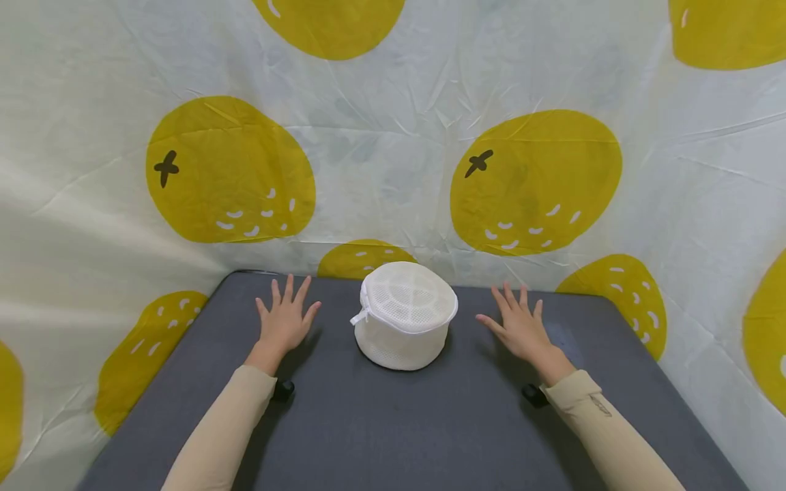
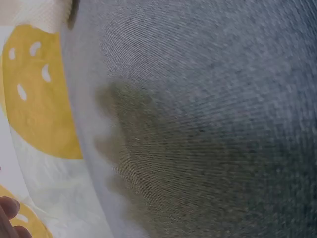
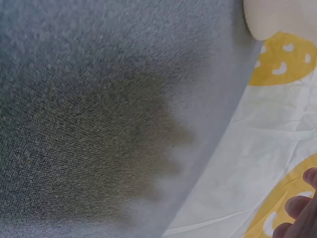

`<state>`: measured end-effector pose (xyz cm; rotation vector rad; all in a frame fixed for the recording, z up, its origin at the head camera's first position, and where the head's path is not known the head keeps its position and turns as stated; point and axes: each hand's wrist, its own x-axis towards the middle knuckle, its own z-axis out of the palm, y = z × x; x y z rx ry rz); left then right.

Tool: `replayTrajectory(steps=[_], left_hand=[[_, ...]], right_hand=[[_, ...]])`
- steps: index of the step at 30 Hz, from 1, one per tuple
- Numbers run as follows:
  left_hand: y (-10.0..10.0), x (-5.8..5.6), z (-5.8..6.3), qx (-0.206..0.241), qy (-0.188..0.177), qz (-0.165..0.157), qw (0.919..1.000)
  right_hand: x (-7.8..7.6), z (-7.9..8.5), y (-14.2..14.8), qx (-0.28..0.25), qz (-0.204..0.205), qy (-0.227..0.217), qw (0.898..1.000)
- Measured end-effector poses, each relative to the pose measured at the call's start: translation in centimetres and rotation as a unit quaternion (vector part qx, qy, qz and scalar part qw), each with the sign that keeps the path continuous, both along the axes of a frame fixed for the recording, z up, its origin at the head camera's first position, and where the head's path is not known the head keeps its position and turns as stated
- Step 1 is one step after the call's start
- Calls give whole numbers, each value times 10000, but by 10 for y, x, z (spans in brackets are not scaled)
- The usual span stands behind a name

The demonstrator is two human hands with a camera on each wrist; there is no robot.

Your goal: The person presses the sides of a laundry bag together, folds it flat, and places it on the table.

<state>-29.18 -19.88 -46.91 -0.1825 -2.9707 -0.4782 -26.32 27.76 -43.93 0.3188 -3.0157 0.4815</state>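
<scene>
A white mesh laundry bag [image 1: 402, 310], round and drum-shaped with a zip along its top rim, stands upright between the two hands in the head view. Its zip pull [image 1: 359, 317] points to the left. To its left, the left hand [image 1: 285, 320] is held over the table with fingers spread, holding nothing. On the other side the right hand [image 1: 522, 327] has its fingers spread too, apart from the bag. Fingertips [image 2: 9, 207] show at the lower left of the left wrist view. The bag's pale side [image 3: 282, 17] enters the right wrist view at the top right.
The bag stands on a dark grey table [image 1: 393, 423] with rounded far corners. Behind and around it hangs a white cloth [image 1: 381, 177] printed with large yellow fruit. A small black device [image 1: 284, 390] is at the left wrist, another [image 1: 534, 395] at the right.
</scene>
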Motion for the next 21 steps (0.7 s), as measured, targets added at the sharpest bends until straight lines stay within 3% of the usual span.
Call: replayTrajectory(steps=[11, 21], left_hand=[[11, 4, 10, 169, 85, -88, 9998], [28, 13, 18, 230, 300, -448, 9983]], right_hand=[[14, 7, -5, -229, 264, 33, 9994], [24, 13, -15, -734, 597, 181, 9953]])
